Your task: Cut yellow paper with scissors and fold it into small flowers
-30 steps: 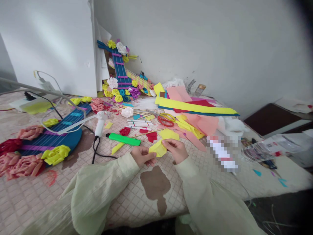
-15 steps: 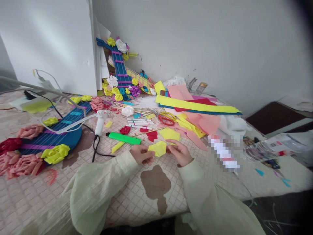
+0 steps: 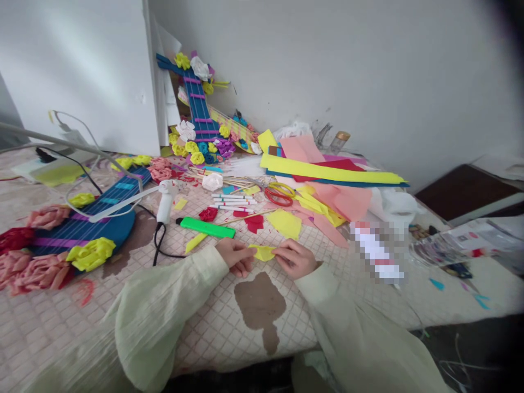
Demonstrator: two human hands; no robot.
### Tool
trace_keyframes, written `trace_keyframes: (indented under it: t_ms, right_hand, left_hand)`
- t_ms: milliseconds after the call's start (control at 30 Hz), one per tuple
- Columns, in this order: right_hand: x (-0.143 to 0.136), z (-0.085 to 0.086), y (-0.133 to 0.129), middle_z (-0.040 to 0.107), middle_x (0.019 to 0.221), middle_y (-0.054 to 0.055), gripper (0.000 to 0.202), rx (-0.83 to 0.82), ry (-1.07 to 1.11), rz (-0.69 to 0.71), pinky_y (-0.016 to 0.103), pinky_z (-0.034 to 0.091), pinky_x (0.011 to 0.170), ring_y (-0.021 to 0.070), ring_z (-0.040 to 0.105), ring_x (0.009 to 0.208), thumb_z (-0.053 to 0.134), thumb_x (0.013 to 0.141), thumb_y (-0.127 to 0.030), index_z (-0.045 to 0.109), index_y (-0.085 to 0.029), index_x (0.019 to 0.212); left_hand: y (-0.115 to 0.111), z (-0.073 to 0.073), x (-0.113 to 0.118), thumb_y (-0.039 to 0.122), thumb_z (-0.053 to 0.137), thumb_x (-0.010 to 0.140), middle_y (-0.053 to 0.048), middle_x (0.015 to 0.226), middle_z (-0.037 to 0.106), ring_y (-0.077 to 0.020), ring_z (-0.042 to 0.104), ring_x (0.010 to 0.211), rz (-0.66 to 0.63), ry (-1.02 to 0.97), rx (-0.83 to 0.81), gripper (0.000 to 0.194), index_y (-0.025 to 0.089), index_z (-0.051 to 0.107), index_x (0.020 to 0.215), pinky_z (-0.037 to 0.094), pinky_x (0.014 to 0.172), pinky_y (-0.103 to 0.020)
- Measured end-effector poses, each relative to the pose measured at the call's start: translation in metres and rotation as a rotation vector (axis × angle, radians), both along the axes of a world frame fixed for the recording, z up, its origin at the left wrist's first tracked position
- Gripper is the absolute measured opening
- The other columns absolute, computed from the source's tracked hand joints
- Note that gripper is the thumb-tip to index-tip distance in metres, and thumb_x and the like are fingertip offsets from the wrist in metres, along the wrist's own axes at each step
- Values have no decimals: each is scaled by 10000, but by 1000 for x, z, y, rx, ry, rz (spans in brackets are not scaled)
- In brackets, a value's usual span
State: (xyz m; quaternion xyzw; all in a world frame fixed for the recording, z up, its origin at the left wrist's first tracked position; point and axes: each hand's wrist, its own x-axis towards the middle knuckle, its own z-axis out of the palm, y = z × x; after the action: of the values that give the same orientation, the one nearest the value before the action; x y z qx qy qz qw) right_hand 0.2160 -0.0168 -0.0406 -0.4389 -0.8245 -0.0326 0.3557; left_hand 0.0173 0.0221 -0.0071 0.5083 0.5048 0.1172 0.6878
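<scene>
A small piece of yellow crepe paper (image 3: pixel 263 252) is stretched between my two hands above the near part of the table. My left hand (image 3: pixel 236 256) pinches its left end between thumb and fingers. At the right end, my right hand (image 3: pixel 295 258) pinches it too. The piece looks creased or folded across its middle. Just beyond my right hand lies another yellow paper piece (image 3: pixel 285 222), flat on the cloth. Red paper petals (image 3: pixel 254 222) and a green cutter-like tool (image 3: pixel 208 227) lie beyond my left hand.
Left of my hands stands a white glue gun (image 3: pixel 165 203) with a black cord. A blue guitar shape (image 3: pixel 118 221) with paper flowers lies at far left. Markers (image 3: pixel 233 203), red-handled scissors (image 3: pixel 279 195) and paper strips (image 3: pixel 331 170) fill the back. A plastic container (image 3: pixel 446 245) lies right.
My right hand has closed onto the right end of the yellow paper. The paper has gone from a flat, broad face to a narrower, creased shape.
</scene>
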Motion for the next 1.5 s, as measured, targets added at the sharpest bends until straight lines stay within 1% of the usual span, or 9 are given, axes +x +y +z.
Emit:
trace_keyframes:
  t_ms: [67,100,200,300,400,567,800,1133,1500]
  right_hand:
    - [0,-1,-3,572,614,29,161,46,-94,-22,212,409,499,104,507,548,493,739,-166,649,-201,749]
    - [0,-1,-5,575,610,29,159,58,-135,-22,217,410,512,107,508,555,497,741,-168,652,-203,747]
    - [0,-3,-11,600,648,34,163,58,-185,1,222,423,565,112,527,600,496,752,-174,655,-205,771]
    - [-1,-4,-15,620,707,37,168,30,-169,-6,222,434,587,115,547,639,493,760,-190,653,-212,806]
    - [0,-4,-16,627,725,32,170,17,-166,1,224,436,589,116,553,646,495,756,-177,654,-224,798]
    - [0,-5,-16,625,712,31,192,16,-185,8,232,433,598,121,550,647,483,755,-157,658,-231,777]
    - [-2,-3,-17,626,705,38,168,5,-192,26,237,436,599,123,545,650,501,750,-189,665,-219,772]
    - [-5,-1,-17,615,677,39,129,-70,11,8,242,440,577,119,548,616,530,725,-203,658,-204,734]
    - [-4,-3,-16,636,703,38,133,-93,45,7,238,451,564,116,552,601,530,718,-194,659,-207,747]
  left_hand:
    - [0,1,-3,486,519,642,-6,377,549,-108,483,307,-31,134,100,378,152,513,466,364,322,-209]
    - [-1,1,-4,491,506,645,-4,352,520,-111,467,299,-45,214,228,398,157,496,430,350,322,-216]
    - [-1,-1,-10,405,536,637,15,347,467,-97,444,335,-87,386,782,335,156,506,415,326,368,-206]
    - [-2,-8,-13,277,526,649,-1,541,559,-89,487,476,-226,288,1181,147,162,612,619,361,463,-193]
    - [-3,-17,-13,224,492,671,-31,713,580,-111,516,621,-367,170,1368,171,182,636,754,397,560,-207]
    - [-5,-24,-12,220,465,704,-35,726,557,-121,507,651,-453,182,1451,168,187,627,735,407,589,-221]
    - [-4,-28,-10,171,462,696,-48,774,570,-131,502,693,-499,111,1434,168,181,608,778,420,641,-235]
    - [-4,-31,-4,332,541,674,-55,748,564,-143,487,678,-390,137,1427,193,159,587,745,409,633,-262]
    - [-5,-32,-3,231,482,718,-60,797,596,-153,502,725,-373,107,1493,167,156,573,836,416,683,-271]
